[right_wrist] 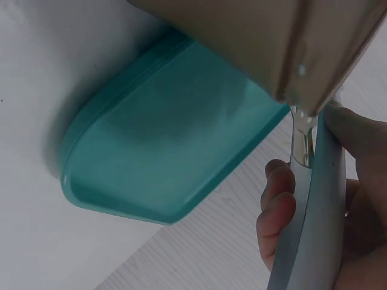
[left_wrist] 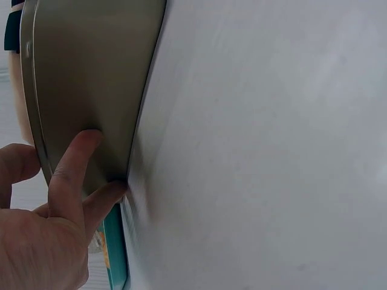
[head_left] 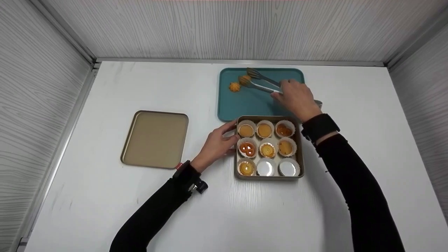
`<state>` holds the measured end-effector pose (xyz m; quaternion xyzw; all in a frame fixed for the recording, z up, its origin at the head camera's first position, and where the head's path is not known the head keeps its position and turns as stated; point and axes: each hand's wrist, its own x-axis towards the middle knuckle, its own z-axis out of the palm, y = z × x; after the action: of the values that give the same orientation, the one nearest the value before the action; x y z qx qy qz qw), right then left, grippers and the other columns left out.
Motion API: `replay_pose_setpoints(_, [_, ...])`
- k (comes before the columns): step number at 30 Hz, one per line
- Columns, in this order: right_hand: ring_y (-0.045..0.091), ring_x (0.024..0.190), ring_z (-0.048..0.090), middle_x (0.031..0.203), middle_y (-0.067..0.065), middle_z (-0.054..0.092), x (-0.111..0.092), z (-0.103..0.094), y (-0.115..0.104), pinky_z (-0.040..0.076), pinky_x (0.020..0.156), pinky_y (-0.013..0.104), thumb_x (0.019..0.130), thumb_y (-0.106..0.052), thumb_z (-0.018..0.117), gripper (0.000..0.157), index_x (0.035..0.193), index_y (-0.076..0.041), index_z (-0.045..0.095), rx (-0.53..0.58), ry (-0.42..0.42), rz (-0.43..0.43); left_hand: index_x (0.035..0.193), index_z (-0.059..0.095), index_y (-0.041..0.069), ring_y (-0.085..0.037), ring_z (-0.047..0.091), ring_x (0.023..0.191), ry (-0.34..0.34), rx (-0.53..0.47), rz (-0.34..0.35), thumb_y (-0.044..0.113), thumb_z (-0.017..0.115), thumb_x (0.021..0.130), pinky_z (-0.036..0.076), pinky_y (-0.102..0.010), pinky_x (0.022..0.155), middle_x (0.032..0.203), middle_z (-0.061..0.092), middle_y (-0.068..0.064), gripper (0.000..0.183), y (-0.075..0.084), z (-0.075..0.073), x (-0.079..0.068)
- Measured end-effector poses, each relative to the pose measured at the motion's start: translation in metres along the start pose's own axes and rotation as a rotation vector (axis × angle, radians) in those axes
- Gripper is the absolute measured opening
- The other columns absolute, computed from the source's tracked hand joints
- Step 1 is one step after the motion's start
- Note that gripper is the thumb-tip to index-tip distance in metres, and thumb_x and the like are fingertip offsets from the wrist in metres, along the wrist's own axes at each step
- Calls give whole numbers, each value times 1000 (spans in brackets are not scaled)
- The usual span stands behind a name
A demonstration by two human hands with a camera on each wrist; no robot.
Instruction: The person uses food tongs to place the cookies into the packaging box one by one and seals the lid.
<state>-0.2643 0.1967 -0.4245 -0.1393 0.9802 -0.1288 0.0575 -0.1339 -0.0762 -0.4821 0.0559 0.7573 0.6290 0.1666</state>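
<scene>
My right hand [head_left: 297, 98] grips metal tongs [head_left: 266, 87] over the teal tray [head_left: 259, 105]. The tong heads lie on either side of a small golden cookie [head_left: 246, 79] near the tray's back left, and whether they touch it I cannot tell. Beside it sits another star-shaped cookie [head_left: 234, 87]. Against the left wall of a square gold tin [head_left: 269, 177] rests my left hand [head_left: 218, 143], extended fingers [left_wrist: 72, 169] touching that wall. White paper cups fill the tin; several hold cookies or tarts, while two front cups [head_left: 265, 167] hold nothing.
A shallow gold lid or pan [head_left: 155, 140] lies left of the tin, with a small red tag [head_left: 179, 165] at its corner. Wood-grain panels [head_left: 224, 31] border the white table [head_left: 224, 217] at the back and sides.
</scene>
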Motion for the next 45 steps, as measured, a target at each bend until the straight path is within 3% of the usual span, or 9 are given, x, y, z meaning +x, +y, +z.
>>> replay_pose_setpoints(9, [44,103,62,115,28,63,1,3,0,53,85,59,105,-34,62,47,129,7,60,19,-5,9,159,42,12,-31,64,125,6,-12,-16,14,62,100,64,-33,81,154,50,-17,63,0,0,0])
replay_pose_setpoints(22, [43,94,66,104,24,67,-11,11,10,55,79,59,103,-32,66,43,125,5,66,14,105,-71,160,42,13,-29,64,126,3,24,0,16,61,101,63,-33,85,153,51,-15,62,0,-2,1])
replay_pose_setpoints(39, [35,81,64,102,20,66,-61,10,28,56,72,51,100,-32,71,47,133,1,65,62,189,-115,160,42,13,-30,63,126,-2,-31,-21,12,60,101,63,-35,84,154,50,-16,62,-1,-1,3])
replay_pose_setpoints(45, [34,73,64,95,20,66,-84,8,34,57,64,50,99,-31,73,46,128,3,68,54,273,-204,159,42,11,-29,61,129,1,39,10,14,61,102,59,-35,95,153,51,-16,61,-2,-2,4])
